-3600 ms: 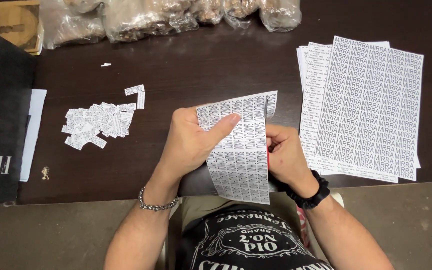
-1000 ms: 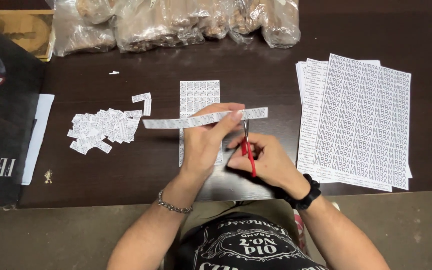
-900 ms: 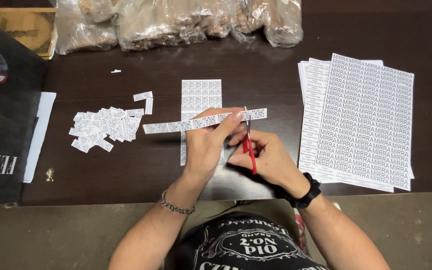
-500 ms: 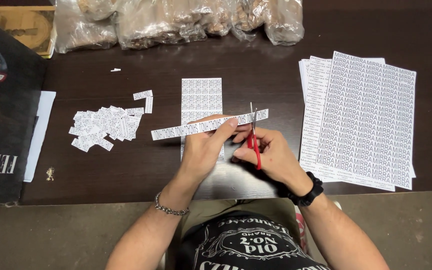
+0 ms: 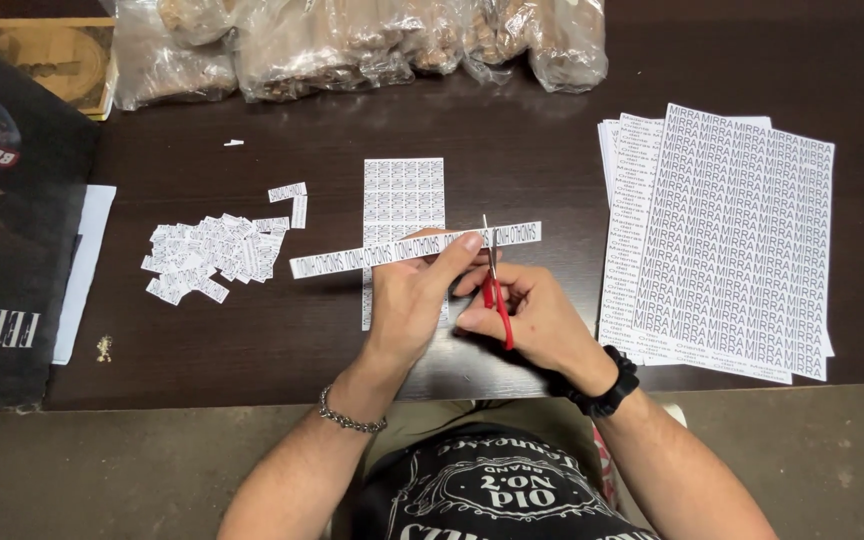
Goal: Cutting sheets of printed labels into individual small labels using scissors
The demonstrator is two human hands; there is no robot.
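We grip a white label strip [image 5: 414, 248] w/ left hand [image 5: 414, 300], red scissors [image 5: 495, 290] in right hand [image 5: 532, 320]; cut labels pile [image 5: 214, 258] left, printed sheets [image 5: 722, 240] right.

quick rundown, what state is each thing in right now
left hand: pinching the paper strip, grip shut
right hand: holding the scissors, grip shut
paper strip: lifted flat, partly cut off at its right end
scissors: red handles, blades across the strip
label sheet: lying flat, partly cut down
cut labels: loose pile
printed sheets: stacked, uncut
plastic bags: filled, lying at the table's far edge
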